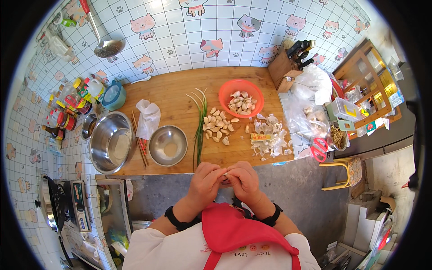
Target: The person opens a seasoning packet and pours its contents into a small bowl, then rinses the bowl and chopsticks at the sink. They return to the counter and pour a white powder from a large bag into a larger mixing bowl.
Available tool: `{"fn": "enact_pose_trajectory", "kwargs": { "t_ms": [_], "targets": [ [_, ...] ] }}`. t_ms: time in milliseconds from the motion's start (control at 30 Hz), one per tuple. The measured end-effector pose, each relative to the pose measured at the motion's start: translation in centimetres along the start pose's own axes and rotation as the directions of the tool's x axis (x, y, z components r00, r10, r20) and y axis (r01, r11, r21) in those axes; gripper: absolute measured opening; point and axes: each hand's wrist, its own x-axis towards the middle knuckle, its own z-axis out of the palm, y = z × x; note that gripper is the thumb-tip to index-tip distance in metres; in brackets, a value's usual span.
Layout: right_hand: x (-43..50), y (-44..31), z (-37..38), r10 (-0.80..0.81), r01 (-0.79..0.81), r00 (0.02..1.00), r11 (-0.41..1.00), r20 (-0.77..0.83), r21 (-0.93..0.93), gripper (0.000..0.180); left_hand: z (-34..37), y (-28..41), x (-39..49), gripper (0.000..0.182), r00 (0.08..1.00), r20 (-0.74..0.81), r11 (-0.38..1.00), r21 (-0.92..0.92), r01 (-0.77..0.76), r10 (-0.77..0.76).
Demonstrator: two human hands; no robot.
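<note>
My left hand (206,182) and my right hand (244,181) meet at the front edge of the wooden board (172,81), thumbs and fingertips together. Between them they pinch a small pale piece (224,174), which looks like a garlic clove and is mostly hidden by the fingers. Just beyond lies a loose heap of garlic cloves (217,125). Behind it an orange plastic bowl (224,105) holds more garlic cloves (242,104). To the right, papery garlic skins (275,126) are piled around a yellow wrapper (260,137). Several spring onions (201,125) lie left of the heap.
Left stand a large steel basin (128,131), a smaller steel bowl (184,138), wooden chopsticks (139,148) and a white cloth-like bag (147,116). A knife block (281,72) is at the back right. Red-handled scissors (319,150) lie at the right edge, near a stool (354,172).
</note>
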Motion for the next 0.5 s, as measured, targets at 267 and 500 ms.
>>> {"fn": "enact_pose_trajectory", "kwargs": {
  "t_ms": [267, 500],
  "targets": [
    [0.4, -0.3, -0.2, 0.026, -0.020, 0.996, 0.997, 0.089, -0.068, 0.010, 0.2, -0.8, -0.2, 0.014, 0.999, 0.013, 0.998, -0.039, 0.047, -0.047],
    [0.4, -0.6, 0.9, 0.172, -0.180, 0.980, 0.980, 0.096, 0.087, 0.008, -0.8, -1.5, -0.4, 0.007, 0.992, 0.064, 0.989, -0.086, 0.118, -0.113]
  ]
}}
